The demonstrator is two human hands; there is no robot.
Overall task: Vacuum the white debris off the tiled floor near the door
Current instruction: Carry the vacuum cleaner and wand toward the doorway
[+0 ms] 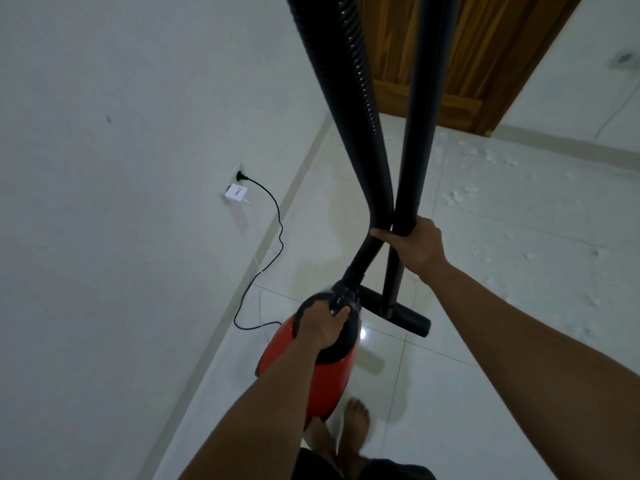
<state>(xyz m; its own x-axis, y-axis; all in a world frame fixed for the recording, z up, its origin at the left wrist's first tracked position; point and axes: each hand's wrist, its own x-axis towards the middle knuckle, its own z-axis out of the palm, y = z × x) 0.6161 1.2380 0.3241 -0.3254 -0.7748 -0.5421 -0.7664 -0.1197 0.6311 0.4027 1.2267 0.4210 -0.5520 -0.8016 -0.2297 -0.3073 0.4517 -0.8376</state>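
Observation:
My left hand [320, 325] grips the black top handle of a red canister vacuum [325, 386], which hangs above the floor. My right hand [417, 244] holds the black wand [414, 133] together with the ribbed black hose [343, 98], where the two cross. The wand runs down to a black floor nozzle [401, 315] just above the tiles. White debris [464, 195] lies scattered over the tiled floor [485, 393] to the right, toward the wooden door [457, 57].
A black power cord [273, 237] runs from a wall socket [239, 175] on the left wall down across the floor to the vacuum. A white adapter [237, 195] sits below the plug. My bare feet [355, 424] stand at the bottom.

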